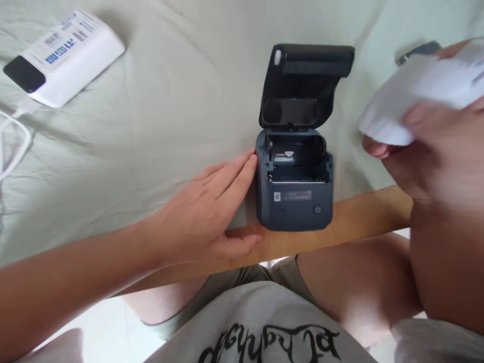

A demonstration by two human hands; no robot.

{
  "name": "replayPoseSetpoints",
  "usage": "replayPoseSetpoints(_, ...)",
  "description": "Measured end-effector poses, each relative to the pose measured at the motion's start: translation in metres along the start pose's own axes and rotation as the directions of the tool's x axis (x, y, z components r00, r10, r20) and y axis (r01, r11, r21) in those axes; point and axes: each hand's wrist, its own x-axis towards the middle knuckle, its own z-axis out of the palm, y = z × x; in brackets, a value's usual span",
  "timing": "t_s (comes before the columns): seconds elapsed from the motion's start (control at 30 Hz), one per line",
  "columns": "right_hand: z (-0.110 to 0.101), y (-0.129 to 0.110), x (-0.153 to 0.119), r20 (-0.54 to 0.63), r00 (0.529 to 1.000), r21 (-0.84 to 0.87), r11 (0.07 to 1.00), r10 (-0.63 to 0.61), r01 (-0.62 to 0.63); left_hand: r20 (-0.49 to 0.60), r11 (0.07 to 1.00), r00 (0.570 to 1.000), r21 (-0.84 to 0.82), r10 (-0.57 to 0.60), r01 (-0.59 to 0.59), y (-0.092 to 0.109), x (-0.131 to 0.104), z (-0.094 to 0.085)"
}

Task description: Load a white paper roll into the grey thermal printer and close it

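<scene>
A dark blue-grey portable printer (298,201) stands near the table's front edge. Its black lid (302,85) is raised, and the compartment under it is exposed, with a small white label inside. My left hand (212,206) lies against the printer's left side, fingertips touching the casing and the thumb spread toward the front edge. To the right, my right hand (434,131) grips a white cloth or paper item (401,96), which is blurred; thumb on top, fingertips beneath. That hand is apart from the printer.
At the upper left lies a white device (85,60) with a black end and printed labels, a white cable (26,133) beside it. A small dark object (419,51) sits behind my right hand. The table's wooden edge (363,214) runs along the front, above my lap.
</scene>
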Motion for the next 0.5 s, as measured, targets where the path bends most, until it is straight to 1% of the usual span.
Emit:
replayPoseSetpoints(0.03,0.006,-0.002,-0.001,-0.029,1.0,-0.004,1.0,0.001,-0.001,0.001,1.0,1.0,0.002,0.0,0.0,0.0,0.0,-0.002)
replayPoseSetpoints(0.07,0.011,-0.004,-0.002,-0.052,0.999,-0.056,0.998,-0.011,0.008,-0.013,1.0,1.0,0.004,-0.005,0.005,0.0,0.0,-0.003)
replayPoseSetpoints(0.13,0.014,-0.009,-0.004,-0.056,0.997,-0.22,0.975,-0.044,0.031,-0.029,1.0,1.0,0.004,-0.012,0.012,0.0,-0.001,-0.004)
replayPoseSetpoints(0.17,0.014,-0.01,-0.005,-0.029,0.999,-0.279,0.96,-0.039,0.029,-0.05,1.0,0.998,-0.001,-0.022,0.022,-0.001,-0.001,-0.004)
replayPoseSetpoints(0.2,0.012,-0.009,-0.005,0.005,1.0,-0.312,0.95,-0.022,0.022,-0.02,1.0,1.0,-0.011,-0.018,0.017,-0.001,-0.002,-0.004)
replayPoseSetpoints(0.3,0.006,0.001,-0.008,0.105,0.994,-0.383,0.924,0.037,0.006,0.017,0.999,1.0,-0.036,0.001,-0.001,-0.003,-0.004,-0.003)
replayPoseSetpoints(0.37,0.005,0.006,-0.012,0.16,0.986,-0.443,0.896,0.049,0.027,-0.031,0.999,1.0,-0.035,0.005,-0.006,-0.003,-0.005,0.0)
replayPoseSetpoints(0.43,0.005,0.004,-0.02,0.188,0.981,-0.489,0.871,0.043,0.055,-0.092,1.0,0.996,-0.019,-0.019,0.018,-0.002,-0.007,0.005)
replayPoseSetpoints(0.5,0.002,-0.004,-0.028,0.158,0.987,-0.511,0.857,0.016,0.068,-0.122,0.998,0.991,-0.007,-0.055,0.055,0.0,-0.007,0.01)
